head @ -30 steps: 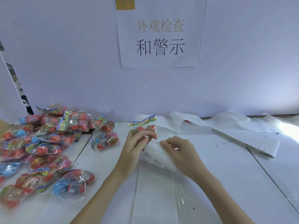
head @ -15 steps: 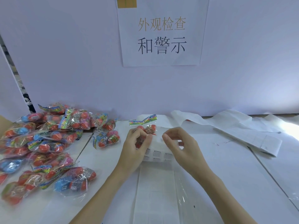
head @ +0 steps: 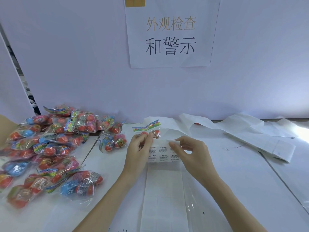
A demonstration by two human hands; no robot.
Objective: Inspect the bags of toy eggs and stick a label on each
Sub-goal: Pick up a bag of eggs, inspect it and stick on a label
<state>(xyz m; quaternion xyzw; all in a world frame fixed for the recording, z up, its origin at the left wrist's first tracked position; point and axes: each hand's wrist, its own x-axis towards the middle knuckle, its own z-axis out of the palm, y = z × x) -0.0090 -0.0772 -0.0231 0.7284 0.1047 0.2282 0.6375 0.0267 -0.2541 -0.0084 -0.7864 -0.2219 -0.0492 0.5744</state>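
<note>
My left hand (head: 138, 153) grips a small clear bag of toy eggs (head: 151, 131) with a colourful header, held just above the table, and also pinches the left edge of a white sheet of warning labels (head: 160, 154). My right hand (head: 189, 151) pinches the upper right corner of that label sheet, peeling a label up with thumb and forefinger. The sheet hangs between both hands with its printed face toward me. A long strip of label backing (head: 163, 198) runs down from it toward me.
A big pile of bagged toy eggs (head: 48, 148) covers the left of the table, with one bag (head: 113, 142) lying nearer my left hand. Crumpled white backing paper (head: 250, 131) lies along the back right. A wall with a printed sign (head: 170, 36) stands behind.
Both hands have lifted the label sheet and turned its printed face toward me. My right hand rose from lying on the sheet to pinching its top right corner.
</note>
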